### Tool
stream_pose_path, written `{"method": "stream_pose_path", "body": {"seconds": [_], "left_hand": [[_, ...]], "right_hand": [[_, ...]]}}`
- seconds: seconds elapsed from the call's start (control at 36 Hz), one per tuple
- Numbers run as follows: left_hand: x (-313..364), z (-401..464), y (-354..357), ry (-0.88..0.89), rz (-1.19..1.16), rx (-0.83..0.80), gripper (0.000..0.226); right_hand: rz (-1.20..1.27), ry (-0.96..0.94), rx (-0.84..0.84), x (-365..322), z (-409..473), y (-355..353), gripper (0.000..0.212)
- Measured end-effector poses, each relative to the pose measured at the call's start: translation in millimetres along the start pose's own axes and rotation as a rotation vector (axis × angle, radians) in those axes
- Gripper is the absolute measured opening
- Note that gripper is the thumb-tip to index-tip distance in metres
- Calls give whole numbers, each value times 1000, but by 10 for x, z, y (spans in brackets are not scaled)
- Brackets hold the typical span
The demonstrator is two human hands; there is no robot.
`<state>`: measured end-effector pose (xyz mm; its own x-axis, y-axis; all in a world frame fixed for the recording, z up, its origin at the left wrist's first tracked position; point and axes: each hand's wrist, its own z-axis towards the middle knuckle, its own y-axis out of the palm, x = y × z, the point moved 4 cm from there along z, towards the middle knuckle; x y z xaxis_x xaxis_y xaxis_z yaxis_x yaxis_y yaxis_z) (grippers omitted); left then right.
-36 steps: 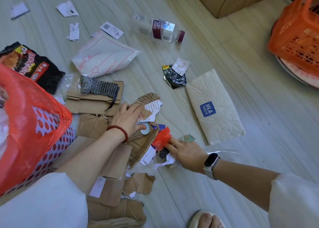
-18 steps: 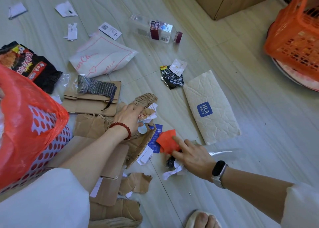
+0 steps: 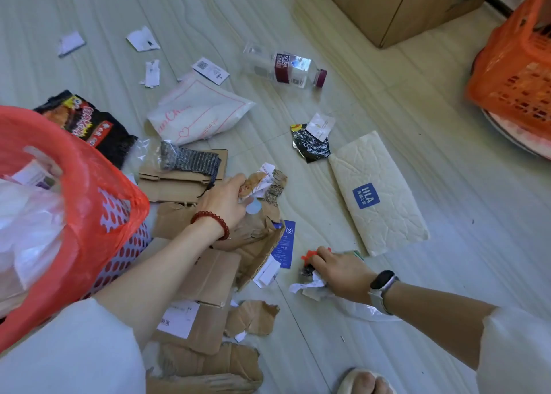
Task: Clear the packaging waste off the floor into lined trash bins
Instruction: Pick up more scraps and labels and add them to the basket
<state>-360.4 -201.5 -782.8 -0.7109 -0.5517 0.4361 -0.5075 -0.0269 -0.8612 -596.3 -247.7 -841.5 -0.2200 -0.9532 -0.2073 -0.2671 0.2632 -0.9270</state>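
1. Head view, centre of frame: the left hand (image 3: 228, 204), with a red bead bracelet at its wrist, pinches a crumpled paper scrap (image 3: 257, 182) lifted just above the torn cardboard (image 3: 253, 238).
2. Lower right of centre: the right hand (image 3: 343, 270), with a watch at its wrist, is curled over a small bunch of litter, a red plastic piece (image 3: 308, 254) and white crumpled paper (image 3: 310, 286), pressed against the floor (image 3: 447, 214). Grasp looks closed on the bunch; the fingertips are hidden.
3. Left edge: bin with red liner (image 3: 98, 191), already part filled, just beside the left forearm.
4. Still on the floor: soda bottle (image 3: 286, 68) at upper centre, white mailer bag (image 3: 199, 113), black snack bag (image 3: 89, 125), HLA tissue pack (image 3: 377, 194) at right of centre, paper bits at upper left.
5. Judgement: gathering step, mid-task; much waste remains.
6. Next move calls for carrying both handfuls left and over the liner's rim without shedding the small pieces.
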Motion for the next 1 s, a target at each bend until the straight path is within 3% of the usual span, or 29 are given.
{"method": "stream_pose_path", "body": {"seconds": [0.14, 0.25, 0.31, 0.39, 0.44, 0.53, 0.61, 0.69, 0.78, 0.81, 0.89, 0.94, 1.0], "left_hand": [[165, -39, -469, 12, -110, 155, 34], [315, -74, -866, 32, -255, 244, 33], [359, -112, -1146, 45, -311, 319, 41], [358, -208, -1626, 42, -356, 433, 43], [259, -331, -1986, 37, -358, 539, 43], [-57, -583, -2397, -3, -358, 700, 30], [-523, -867, -2623, -124, -312, 765, 32], [-1019, -1088, -2655, -244, -241, 599, 29], [-1407, -1273, -2506, -351, -74, 268, 29], [-1500, -1330, -2446, -383, 50, 156, 38], [-1677, -1509, -2355, -459, 169, -55, 109], [-1691, -1594, -2399, -427, 114, -40, 133], [-1695, -1661, -2499, -376, 79, 36, 139]], "right_hand": [[373, 315, 50, 168, 130, -452, 47], [677, 491, 300, 207, 251, -1084, 30], [755, 467, 426, 122, 387, -1447, 21], [879, 383, 613, -139, 646, -2021, 35], [963, 339, 713, -317, 893, -2298, 31], [1004, 300, 854, -601, 1256, -2640, 10], [1128, 230, 987, -903, 1523, -2940, 15], [1202, 138, 1002, -1199, 1716, -3209, 12], [1082, 22, 958, -1481, 1885, -3430, 12], [1024, -21, 937, -1586, 1926, -3492, 12], [928, -137, 806, -1920, 2052, -3627, 13], [838, -188, 770, -2124, 2127, -3698, 14], [767, -220, 802, -2289, 2192, -3794, 21]]}}
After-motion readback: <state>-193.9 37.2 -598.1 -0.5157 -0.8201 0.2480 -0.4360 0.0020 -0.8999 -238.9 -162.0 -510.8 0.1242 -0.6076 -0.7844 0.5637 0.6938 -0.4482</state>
